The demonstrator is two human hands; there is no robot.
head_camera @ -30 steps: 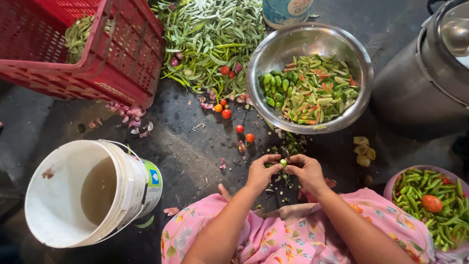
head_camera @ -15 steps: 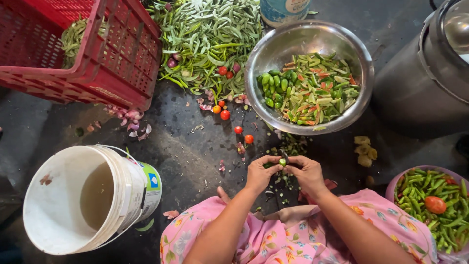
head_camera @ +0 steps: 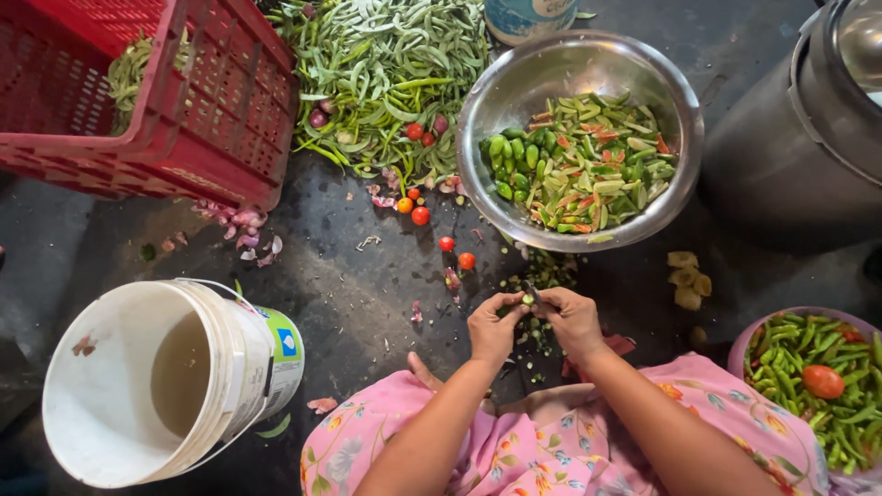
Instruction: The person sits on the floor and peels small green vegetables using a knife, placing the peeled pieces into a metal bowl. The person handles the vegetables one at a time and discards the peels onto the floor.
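Dark stone floor (head_camera: pixel 349 303) is filling with green trimmings (head_camera: pixel 542 276) while I am keeping my left hand (head_camera: pixel 494 326) and right hand (head_camera: pixel 571 317) pinching one small green chilli (head_camera: pixel 526 299), barely moved.

Camera view: shifted slightly between the earlier pictures and now; the white plastic bucket (head_camera: pixel 170 381) sits a little lower and further left in frame, and the red slatted plastic crate (head_camera: pixel 184 101) shows more of its side.
Left hand (head_camera: pixel 496 326): fingers closed tighter on the small green vegetable piece (head_camera: pixel 527 299) than a second ago.
Right hand (head_camera: pixel 571 317): drawn closer to the left hand; fingertips now meet at the piece.
Green vegetable piece: less of it shows between the fingers than before.
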